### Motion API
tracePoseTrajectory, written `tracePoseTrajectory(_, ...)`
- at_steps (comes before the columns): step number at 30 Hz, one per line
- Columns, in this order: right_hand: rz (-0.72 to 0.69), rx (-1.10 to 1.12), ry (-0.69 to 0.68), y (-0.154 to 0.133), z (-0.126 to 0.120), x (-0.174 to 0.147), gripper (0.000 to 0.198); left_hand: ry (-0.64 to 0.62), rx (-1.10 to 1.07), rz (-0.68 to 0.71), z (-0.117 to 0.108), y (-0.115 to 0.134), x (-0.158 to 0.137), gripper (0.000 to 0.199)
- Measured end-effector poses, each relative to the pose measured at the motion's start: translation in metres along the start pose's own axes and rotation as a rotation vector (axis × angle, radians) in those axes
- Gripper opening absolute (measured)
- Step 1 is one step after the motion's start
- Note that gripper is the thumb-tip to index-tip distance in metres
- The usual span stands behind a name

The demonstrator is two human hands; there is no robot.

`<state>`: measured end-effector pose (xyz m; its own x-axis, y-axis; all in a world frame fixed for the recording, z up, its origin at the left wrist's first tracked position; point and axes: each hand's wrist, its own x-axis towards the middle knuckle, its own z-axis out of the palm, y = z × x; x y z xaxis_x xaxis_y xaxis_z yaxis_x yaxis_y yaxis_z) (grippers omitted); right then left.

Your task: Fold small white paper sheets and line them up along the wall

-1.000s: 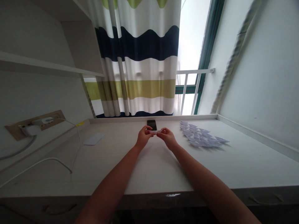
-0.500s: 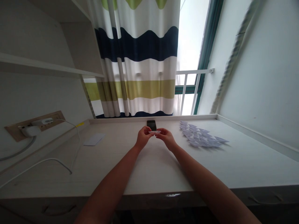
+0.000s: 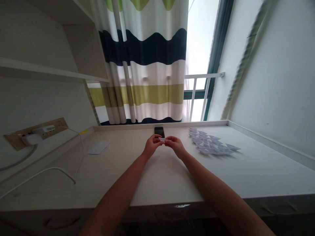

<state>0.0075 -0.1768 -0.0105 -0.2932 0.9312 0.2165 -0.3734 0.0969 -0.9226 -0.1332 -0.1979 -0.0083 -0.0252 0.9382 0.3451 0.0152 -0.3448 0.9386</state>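
Note:
Between my two hands is a small folded piece of white paper [image 3: 161, 139], held just above the desk. My left hand [image 3: 151, 145] pinches its left end, with the thumb and fingers pressed together. At the other end, my right hand [image 3: 175, 145] grips the paper between thumb and fingertips, which hide part of it. Right behind the paper lies a dark phone [image 3: 159, 131], flat on the desk. To the right of my hands, several folded white paper pieces [image 3: 209, 142] with pointed tips are laid out in rows.
A flat stack of white paper [image 3: 98, 147] lies on the left of the desk [image 3: 167, 177]. White cables [image 3: 81, 150] run from a wall socket [image 3: 36, 132] across the desk's left side. A raised ledge [image 3: 137, 126] edges the back, below a striped curtain [image 3: 147, 75].
The folded paper has turned a little between my fingers, and more of its white face shows near the left hand. Both hands stay in about the same place.

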Motion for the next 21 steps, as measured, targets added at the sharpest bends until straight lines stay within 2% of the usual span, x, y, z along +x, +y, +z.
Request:
tracePoseTrajectory(14, -0.026, -0.106, -0.042, 0.0054, -0.0013, 0.0028, 0.026, 0.042, 0.05, 0.035, -0.0009, 0.0021, 0.0009, 0.028)
tracePoseTrajectory(21, 0.004, -0.152, -0.04, -0.0024, -0.0004, 0.0002, 0.026, -0.005, -0.018, 0.019, -0.0056, -0.0026, 0.0059, 0.027)
